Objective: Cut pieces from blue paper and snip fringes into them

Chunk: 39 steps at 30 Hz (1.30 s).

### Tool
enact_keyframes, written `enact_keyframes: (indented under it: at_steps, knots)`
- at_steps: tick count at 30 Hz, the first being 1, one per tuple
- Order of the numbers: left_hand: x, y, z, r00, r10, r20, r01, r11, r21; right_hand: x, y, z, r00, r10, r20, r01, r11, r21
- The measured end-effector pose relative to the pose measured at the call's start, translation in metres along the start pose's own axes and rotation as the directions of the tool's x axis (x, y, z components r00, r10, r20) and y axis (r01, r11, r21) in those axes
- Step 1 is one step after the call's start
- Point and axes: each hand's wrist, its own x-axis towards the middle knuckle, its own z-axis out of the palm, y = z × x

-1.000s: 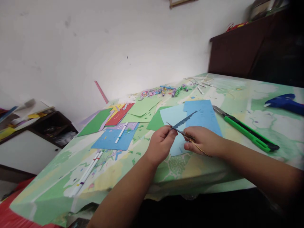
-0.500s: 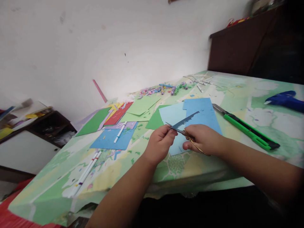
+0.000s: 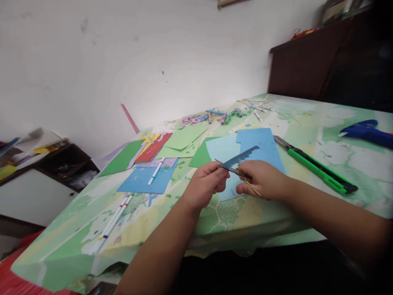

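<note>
My left hand (image 3: 205,185) pinches the near end of a narrow dark blue paper strip (image 3: 243,157) with a fringed edge. The strip slants up and to the right above the table. My right hand (image 3: 264,179) is closed on small gold-handled scissors (image 3: 241,173), whose blades meet the strip close to my left fingers. Under both hands lie a light blue sheet (image 3: 223,150) and a darker blue sheet (image 3: 260,144) on the green patterned tablecloth (image 3: 147,221).
A green utility knife (image 3: 319,170) lies right of the blue sheets, a blue glue gun (image 3: 365,132) farther right. Green, red and blue paper sheets (image 3: 153,152), white markers (image 3: 112,224) and rolled paper bits (image 3: 215,117) cover the left and back. A dark cabinet (image 3: 322,61) stands at back right.
The hands hold nearly the same place. The fringed strip has tipped slightly flatter, and the scissors have worked along its near end.
</note>
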Motion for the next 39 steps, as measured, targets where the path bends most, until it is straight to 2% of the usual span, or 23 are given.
enact_keyframes:
  at_steps: [3, 6, 11, 15, 19, 26, 29, 32, 36, 39]
  knots:
    - [-0.002, 0.000, 0.003, 0.999, 0.049, -0.019, -0.047, 0.994, 0.101, 0.000, 0.000, 0.000, 0.999, -0.034, 0.010, 0.033, 0.998, 0.047]
    - [-0.004, 0.003, 0.006, 0.990, 0.115, -0.083, -0.087, 0.956, 0.279, 0.000, -0.002, -0.003, 1.000, -0.009, 0.012, 0.009, 1.000, 0.022]
    - [-0.006, 0.006, 0.007, 0.974, 0.173, -0.146, -0.078, 0.861, 0.503, 0.001, -0.005, -0.006, 1.000, 0.030, 0.007, -0.029, 0.999, -0.043]
    - [-0.008, 0.004, 0.006, 0.951, 0.286, -0.115, -0.141, 0.736, 0.662, 0.000, -0.005, -0.005, 1.000, 0.020, 0.019, -0.019, 0.999, -0.028]
    - [-0.010, 0.003, 0.008, 0.932, 0.355, -0.069, -0.195, 0.656, 0.729, -0.001, -0.004, -0.004, 1.000, 0.004, 0.005, -0.004, 1.000, -0.028]
    - [-0.010, 0.005, 0.009, 0.923, 0.383, -0.031, -0.222, 0.598, 0.770, 0.000, -0.006, -0.005, 1.000, 0.028, 0.012, -0.027, 0.997, -0.066]
    - [-0.010, 0.007, 0.008, 0.930, 0.367, -0.038, -0.219, 0.631, 0.744, 0.000, -0.004, -0.004, 1.000, 0.031, 0.006, -0.030, 0.994, -0.101]
    - [-0.010, 0.007, 0.004, 0.952, 0.299, -0.060, -0.190, 0.735, 0.650, -0.001, -0.001, -0.004, 1.000, 0.023, -0.012, -0.024, 0.992, -0.126]
    - [-0.008, 0.002, -0.004, 0.994, 0.109, -0.008, -0.099, 0.925, 0.367, -0.003, -0.001, -0.004, 0.999, 0.015, -0.051, -0.023, 0.987, -0.160]
    - [-0.006, -0.001, -0.008, 0.995, 0.021, 0.096, -0.037, 0.986, 0.161, -0.003, -0.002, -0.004, 0.997, 0.017, -0.069, -0.027, 0.988, -0.151]
